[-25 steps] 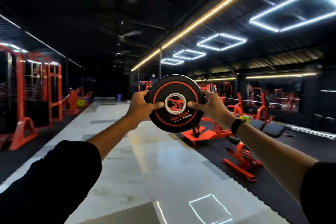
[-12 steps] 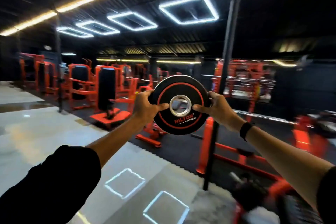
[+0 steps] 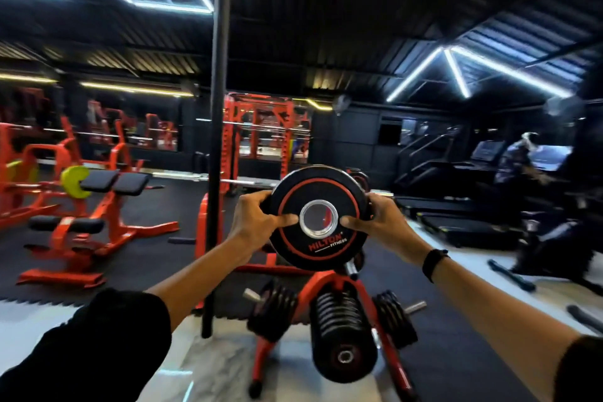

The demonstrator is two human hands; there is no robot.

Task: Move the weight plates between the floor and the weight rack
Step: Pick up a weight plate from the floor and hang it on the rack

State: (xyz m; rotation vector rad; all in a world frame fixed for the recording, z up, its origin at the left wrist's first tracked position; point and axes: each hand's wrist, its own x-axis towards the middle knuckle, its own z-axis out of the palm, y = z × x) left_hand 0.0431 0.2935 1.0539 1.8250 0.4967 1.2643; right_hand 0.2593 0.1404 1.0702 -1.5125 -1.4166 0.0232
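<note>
Black weight plate [image 3: 318, 217] upright, face toward the person, left hand [image 3: 253, 222] gripping at nine o'clock, right hand [image 3: 380, 222] at three, fingers curled round its rim, weight rack [image 3: 329, 313] below

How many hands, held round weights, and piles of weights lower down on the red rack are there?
Hands: 2, left hand, right hand
Held weight plate: 1
Lower piles on the rack: 3, left pile, middle pile, right pile
Total: 6
</note>
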